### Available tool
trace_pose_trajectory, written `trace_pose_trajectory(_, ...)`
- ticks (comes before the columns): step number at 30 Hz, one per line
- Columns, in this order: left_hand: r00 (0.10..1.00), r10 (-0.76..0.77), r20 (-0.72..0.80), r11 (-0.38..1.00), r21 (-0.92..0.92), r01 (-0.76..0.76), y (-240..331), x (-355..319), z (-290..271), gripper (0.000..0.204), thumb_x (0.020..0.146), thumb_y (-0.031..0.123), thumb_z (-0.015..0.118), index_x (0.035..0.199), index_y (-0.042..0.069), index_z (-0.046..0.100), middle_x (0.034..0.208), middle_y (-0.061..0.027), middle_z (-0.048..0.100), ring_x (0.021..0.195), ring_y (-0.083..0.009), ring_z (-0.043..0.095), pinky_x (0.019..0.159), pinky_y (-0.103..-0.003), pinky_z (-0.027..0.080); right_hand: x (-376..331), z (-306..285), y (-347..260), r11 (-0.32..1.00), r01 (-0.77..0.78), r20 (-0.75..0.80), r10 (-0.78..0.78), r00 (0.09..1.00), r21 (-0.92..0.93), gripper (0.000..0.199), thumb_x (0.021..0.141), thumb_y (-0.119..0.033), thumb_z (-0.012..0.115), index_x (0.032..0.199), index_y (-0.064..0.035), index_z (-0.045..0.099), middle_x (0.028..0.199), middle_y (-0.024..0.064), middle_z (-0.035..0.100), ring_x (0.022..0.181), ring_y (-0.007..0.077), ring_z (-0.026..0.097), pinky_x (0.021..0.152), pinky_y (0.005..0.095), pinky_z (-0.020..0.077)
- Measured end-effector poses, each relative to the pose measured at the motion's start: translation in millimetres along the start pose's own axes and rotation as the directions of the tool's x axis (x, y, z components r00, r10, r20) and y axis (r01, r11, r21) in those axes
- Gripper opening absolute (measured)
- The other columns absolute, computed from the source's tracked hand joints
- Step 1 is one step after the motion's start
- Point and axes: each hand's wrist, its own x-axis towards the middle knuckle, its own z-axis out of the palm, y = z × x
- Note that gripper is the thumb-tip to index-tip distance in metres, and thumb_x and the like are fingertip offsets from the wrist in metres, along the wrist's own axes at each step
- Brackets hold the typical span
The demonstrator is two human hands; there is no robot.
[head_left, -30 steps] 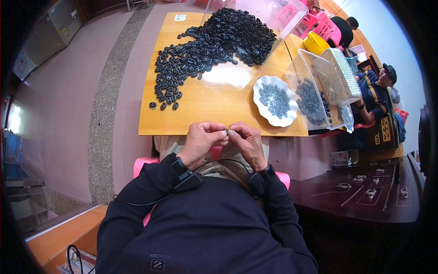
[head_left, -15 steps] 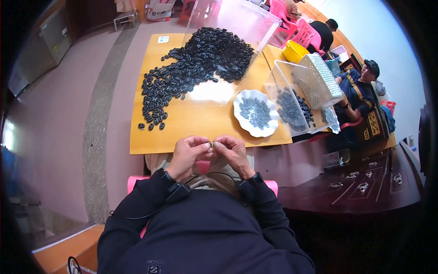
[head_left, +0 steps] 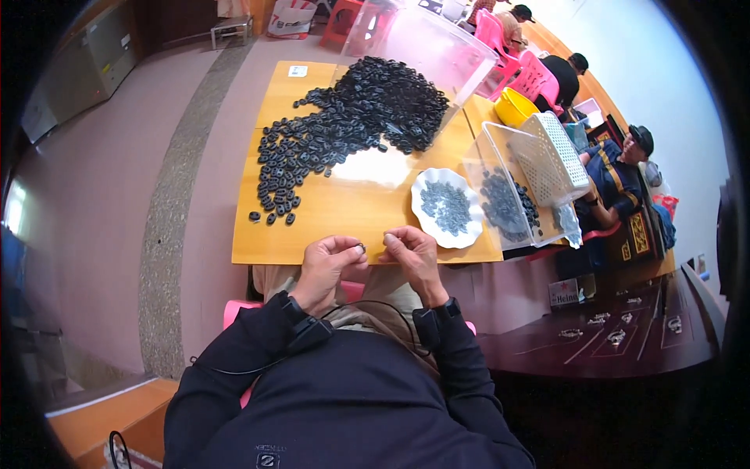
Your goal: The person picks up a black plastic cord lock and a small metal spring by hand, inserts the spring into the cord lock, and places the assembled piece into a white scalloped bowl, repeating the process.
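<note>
From where I stand, the left hand (head_left: 322, 270) has its grip pinched, thumb against forefinger, on a small dark piece (head_left: 361, 247); the right hand (head_left: 418, 262) is raised just beside it, a gap between the two, its fingertips drawn in close to the thumb; whether that second grip is fully pressed together or has something tiny in it, I cannot tell.

The dark piece sits right at the left fingertips, just off the near edge of the wooden desk (head_left: 359, 211); beyond it, well apart from both hands, spreads a heap of black pieces (head_left: 375, 102), the nearer ones showing holes; a white scalloped plate (head_left: 423, 228) of small greyish bits stands nearer the right hand, with a clear bin (head_left: 491, 139) holding more dark pieces to its right.

As for writing, a small white label (head_left: 298, 71) lies at the desk's far left corner, its marks too small to read; a pale carton (head_left: 564, 294) at the right bears printed lettering; the wearer's dark top (head_left: 351, 399) carries a small emblem low down.
</note>
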Motion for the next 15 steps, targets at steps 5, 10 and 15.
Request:
trace_pose_trajectory(5,0.998,0.018,-0.055,0.998,-0.060,-0.021,1.5,-0.3,-0.9,0.011,0.089,0.000,0.060,0.100,-0.003,0.059,0.090,-0.0088,0.063,0.080,-0.0156,0.064,0.073,-0.027,0.057,31.6,10.5,-9.6,0.994,0.027,0.000,-0.028,1.000,-0.109,0.015,0.090,-0.013,0.064,0.090,0.0017,0.062,0.069,0.0013,0.062,0.059,0.0076,0.059,0.056,0.0209,0.0498)
trace_pose_trajectory(10,0.996,0.057,-0.072,0.995,-0.074,-0.062,1.5,0.0,-3.7,0.010,0.089,-0.001,0.060,0.098,-0.003,0.059,0.089,-0.0085,0.063,0.080,-0.0152,0.064,0.072,-0.027,0.057,86.9,19.8,-7.1,0.888,0.174,-0.050,-0.215,0.975,-0.425,0.020,0.088,-0.016,0.063,0.090,0.0036,0.063,0.063,0.0036,0.060,0.053,0.0089,0.058,0.051,0.0221,0.0450)
trace_pose_trajectory(15,0.993,0.085,-0.078,0.988,-0.119,-0.094,-0.8,0.8,-5.8,0.009,0.089,0.000,0.060,0.098,-0.002,0.059,0.088,-0.0077,0.063,0.078,-0.0143,0.064,0.072,-0.027,0.056,145.7,23.3,2.6,0.377,0.280,0.010,-0.582,0.813,-0.883,0.022,0.086,-0.014,0.055,0.100,0.0008,0.062,0.078,0.0203,0.065,0.071,0.0339,0.064,0.066,0.0427,0.0489)
